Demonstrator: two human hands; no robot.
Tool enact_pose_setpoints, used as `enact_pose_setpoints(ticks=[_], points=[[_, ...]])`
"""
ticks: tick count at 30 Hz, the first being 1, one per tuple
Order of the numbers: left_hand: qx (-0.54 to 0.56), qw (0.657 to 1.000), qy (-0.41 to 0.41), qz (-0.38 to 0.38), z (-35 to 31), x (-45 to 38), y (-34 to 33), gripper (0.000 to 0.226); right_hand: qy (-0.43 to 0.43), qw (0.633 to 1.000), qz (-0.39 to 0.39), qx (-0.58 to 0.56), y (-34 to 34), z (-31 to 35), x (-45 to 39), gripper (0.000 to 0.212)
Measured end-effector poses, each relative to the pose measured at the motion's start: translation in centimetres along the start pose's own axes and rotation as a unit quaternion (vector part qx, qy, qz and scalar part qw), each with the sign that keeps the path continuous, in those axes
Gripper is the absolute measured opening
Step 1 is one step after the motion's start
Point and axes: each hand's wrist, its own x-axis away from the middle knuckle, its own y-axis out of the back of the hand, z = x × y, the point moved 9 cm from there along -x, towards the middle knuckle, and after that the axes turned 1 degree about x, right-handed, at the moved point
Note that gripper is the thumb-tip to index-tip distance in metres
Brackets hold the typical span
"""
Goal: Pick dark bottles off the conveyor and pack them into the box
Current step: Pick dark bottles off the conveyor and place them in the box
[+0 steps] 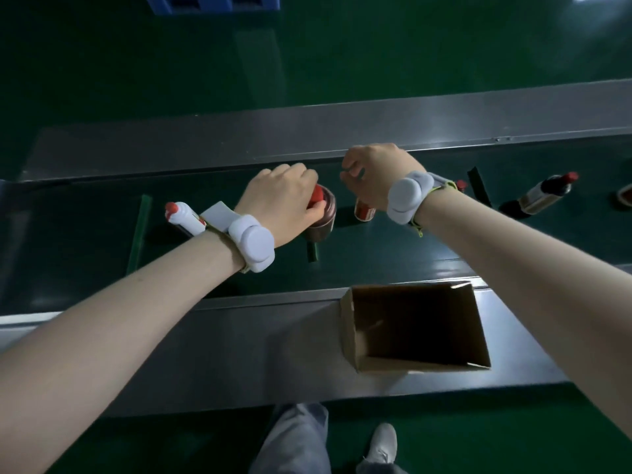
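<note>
My left hand [280, 203] is closed around the neck of a dark brown bottle [323, 217] with a red cap, on the green conveyor belt [393, 248]. My right hand [372, 172] hovers just to its right with fingers curled, and I see nothing in it. Under that wrist lies a second dark bottle [364, 210]; only its red-labelled base shows, plus a red cap at the far side of the wrist. A third dark bottle [540, 195] lies further right. The open cardboard box [349, 330] stands on the near steel ledge, and its inside is dark.
A white bottle [184, 217] with a red cap lies left of my left wrist. A further item [626, 196] peeks in at the right edge. Green cleats [140, 230] cross the belt. A steel rail [307, 131] runs along its far side. My legs and a shoe [383, 443] are below.
</note>
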Motion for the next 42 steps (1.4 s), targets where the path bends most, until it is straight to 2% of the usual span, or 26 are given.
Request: enact_pose_setpoints(ticks=[4,8,15,22,27,32,35,42], points=[[0.026,1.0,-0.013,0.001,-7.9,3.4,2.9,0.035,0.001,1.0,-0.029,0.005,2.3,-2.6,7.2,0.028],[0.031,0.999,-0.006,0.035,-14.5,5.9,3.2,0.031,0.01,0.999,-0.036,0.024,3.3,-5.0,13.2,0.027],[0.022,0.995,-0.01,0.094,-22.3,8.8,-1.3,0.031,0.009,0.999,-0.043,0.011,3.4,-9.2,19.8,0.028],[-0.01,0.982,0.005,0.187,-23.2,9.3,-12.8,0.034,-0.019,1.0,-0.014,-0.004,-1.9,-13.0,20.0,0.028],[-0.025,0.957,0.026,0.287,-22.0,9.2,-22.1,0.024,-0.042,0.999,0.026,-0.014,-8.0,-15.3,18.7,0.03],[-0.046,0.931,0.013,0.363,-22.1,8.3,-26.9,0.026,-0.059,0.996,0.064,-0.005,-11.8,-17.0,17.6,0.03],[-0.037,0.914,0.025,0.403,-21.6,7.7,-28.9,0.019,-0.067,0.994,0.085,0.001,-13.5,-17.9,16.5,0.028],[-0.038,0.928,0.05,0.367,-20.2,6.2,-31.5,0.03,-0.076,0.993,0.089,-0.004,-15.4,-19.0,13.8,0.025]])
